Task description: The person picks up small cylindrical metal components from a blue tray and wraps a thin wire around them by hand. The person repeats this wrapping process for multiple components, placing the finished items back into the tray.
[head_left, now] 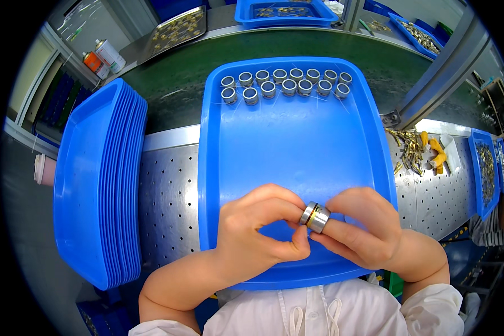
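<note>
Over the near part of a large blue tray (297, 151), a short silver metal cylinder (315, 217) with a yellow band and a thin dark-red ring is held between my hands. My left hand (257, 227) has its index finger at the cylinder's left end, with the thumb bent just below. My right hand (367, 227) grips the right end, its fingers partly blurred. At the tray's far end stand two rows of short, hollow metal cylinders (288, 87), with thin pale strands sticking out around them.
Stacked blue trays (120, 190) stand at the left. Loose brass-coloured pieces (410, 150) and yellow finger covers (438, 157) lie on the perforated metal table (169, 196) to the right. Beyond runs a green belt (171, 106). Spray cans (109, 55) and a metal tray (176, 32) sit far left.
</note>
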A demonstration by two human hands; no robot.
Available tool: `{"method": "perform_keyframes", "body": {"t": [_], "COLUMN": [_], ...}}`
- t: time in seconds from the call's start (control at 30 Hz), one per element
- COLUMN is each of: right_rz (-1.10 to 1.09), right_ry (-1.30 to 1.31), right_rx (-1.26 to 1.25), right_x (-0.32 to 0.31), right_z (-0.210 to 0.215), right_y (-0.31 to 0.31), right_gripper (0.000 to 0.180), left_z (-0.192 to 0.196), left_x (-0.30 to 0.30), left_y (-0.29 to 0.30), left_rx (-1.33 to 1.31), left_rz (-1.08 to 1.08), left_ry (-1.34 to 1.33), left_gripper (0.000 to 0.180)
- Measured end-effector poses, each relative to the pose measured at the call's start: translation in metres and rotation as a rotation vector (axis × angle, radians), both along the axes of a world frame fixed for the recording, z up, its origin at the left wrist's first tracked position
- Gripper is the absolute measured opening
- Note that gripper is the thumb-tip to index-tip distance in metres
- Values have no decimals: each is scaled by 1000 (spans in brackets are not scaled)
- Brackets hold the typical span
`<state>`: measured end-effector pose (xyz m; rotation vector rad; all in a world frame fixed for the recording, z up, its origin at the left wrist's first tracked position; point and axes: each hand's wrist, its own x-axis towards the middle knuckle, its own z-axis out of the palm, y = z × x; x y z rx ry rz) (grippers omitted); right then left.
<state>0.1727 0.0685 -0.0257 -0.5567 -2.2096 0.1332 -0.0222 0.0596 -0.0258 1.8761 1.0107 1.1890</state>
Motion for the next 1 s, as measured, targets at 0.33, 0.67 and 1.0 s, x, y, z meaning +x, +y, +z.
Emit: {"method": "perform_keyframes", "body": {"t": [0.33,0.67,1.0], "right_rz": [10,1,-3], "right_ry": [-18,55,52], "right_rx": [41,-262,-134], "right_x": [2,1,-1], "right_z": [2,4,-1], "right_y": [3,0,0], "right_gripper": [27,27,26], "left_z": [-3,-5,-2], "left_x": [0,-1,1], "left_y": [0,2,1], "left_rx": [-180,-69,92], "left_rz": [-40,-25,27], "left_ry": [-174,-110,25], "left_gripper": [22,19,20]}}
